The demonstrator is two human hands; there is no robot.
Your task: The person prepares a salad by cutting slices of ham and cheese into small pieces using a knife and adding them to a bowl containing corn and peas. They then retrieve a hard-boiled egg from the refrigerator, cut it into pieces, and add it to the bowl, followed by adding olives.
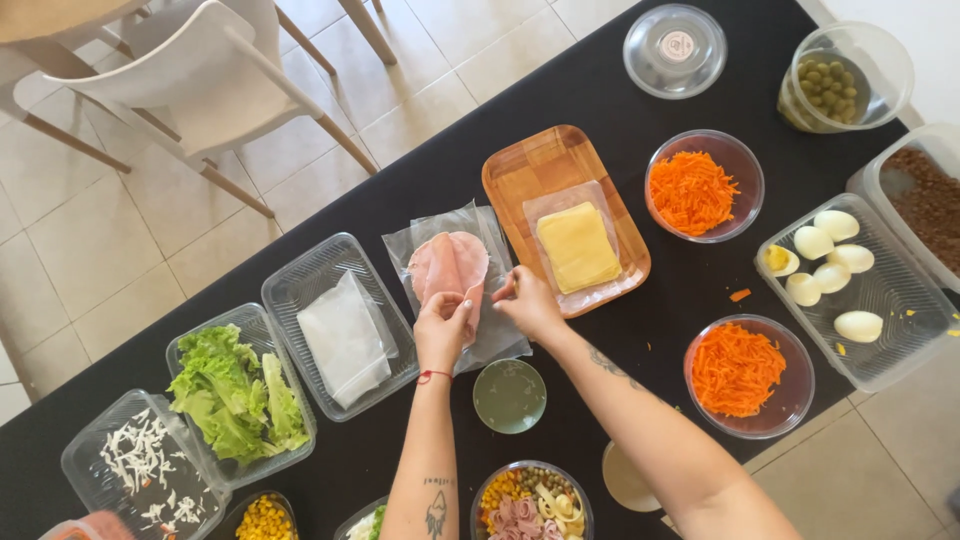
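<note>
Glossy plastic wrap [492,335], wooden tray [545,165]

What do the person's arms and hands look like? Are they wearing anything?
Both arms are bare, with no sleeves or gloves. The left hand has a thin red string bracelet at the wrist and small dark tattoos on the forearm. The right hand has a dark tattoo on its forearm too.

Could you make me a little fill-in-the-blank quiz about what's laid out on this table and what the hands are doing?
1. Both hands, left hand and right hand, pinch a slice of ____.
2. The wooden tray carries sliced yellow ____.
3. Two round bowls hold grated ____.
4. The peeled eggs lie in a clear ____ container.

Missing words: ham; cheese; carrot; plastic
</note>
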